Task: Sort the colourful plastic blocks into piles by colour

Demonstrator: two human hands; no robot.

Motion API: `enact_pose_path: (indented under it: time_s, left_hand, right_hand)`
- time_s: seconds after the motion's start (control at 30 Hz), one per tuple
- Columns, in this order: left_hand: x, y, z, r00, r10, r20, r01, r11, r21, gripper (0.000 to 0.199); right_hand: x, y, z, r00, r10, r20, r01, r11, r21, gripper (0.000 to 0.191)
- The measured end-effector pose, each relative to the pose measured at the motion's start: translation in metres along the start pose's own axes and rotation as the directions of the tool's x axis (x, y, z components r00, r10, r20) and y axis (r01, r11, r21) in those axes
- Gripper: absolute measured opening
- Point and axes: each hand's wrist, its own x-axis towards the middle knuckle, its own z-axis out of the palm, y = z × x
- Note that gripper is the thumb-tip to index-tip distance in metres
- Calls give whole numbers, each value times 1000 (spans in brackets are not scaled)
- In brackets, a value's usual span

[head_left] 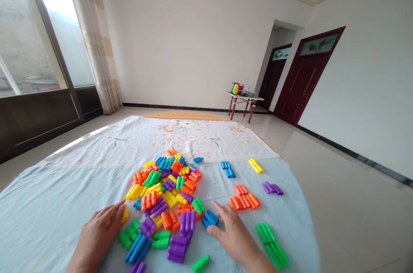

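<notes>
A heap of bullet-shaped plastic building blocks point(167, 197) in orange, yellow, green, blue and purple lies mid-table. My left hand point(100, 232) rests at the heap's left edge, fingers stretched out beside a yellow block point(124, 215) that it partly hides; I cannot tell whether they touch. On the heap's right side, my right hand point(232, 231) is open, thumb and forefinger apart, next to a blue block point(210, 218). Farther right lie separate groups by colour: blue blocks point(228, 169), yellow blocks point(256, 165), purple blocks point(272, 188), orange blocks point(245, 200) and long green blocks point(272, 245).
A pale blue and white floral cloth point(80, 178) covers the round table, whose wooden edge point(187, 115) shows at the back. A small folding table point(245, 97) with bags stands by the far wall. A window is left; dark red doors point(306, 77) are right.
</notes>
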Motion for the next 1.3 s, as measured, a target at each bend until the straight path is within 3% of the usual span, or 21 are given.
enact_pose_path:
  time_s: [0.2,0.37,0.5,0.6,0.73,0.87,1.13,1.3]
  left_hand:
    - [3,-5,6,999,-31,-41,29,998,-48,38]
    - [4,-20,17,998,-25,-55,20,995,-93,33]
    - [5,-36,28,997,-22,-77,13,993,-116,27]
    - [5,-41,34,995,-20,-96,8,992,-129,25]
    - [4,-37,33,992,-17,-124,-2,988,-156,26]
    - [3,-32,29,994,-41,-106,21,983,-183,28]
    - [3,-24,22,994,-82,-77,65,978,-199,34]
    - [1,-8,9,996,-78,-53,68,985,-161,43]
  right_hand:
    - [-2,-12,5,999,-35,-2,35,999,-7,53]
    - [26,-12,-33,999,-24,-48,27,997,67,50]
    - [74,24,-66,983,71,-169,-75,997,-16,46]
    - [111,61,-77,960,168,-225,-186,981,-62,44]
    - [141,97,-75,932,260,-253,-294,950,-107,39]
    - [153,112,-64,921,309,-239,-348,926,-145,31]
    - [160,112,-58,939,286,-194,-323,926,-198,26]
    - [158,83,-64,957,164,-239,-213,957,-197,28]
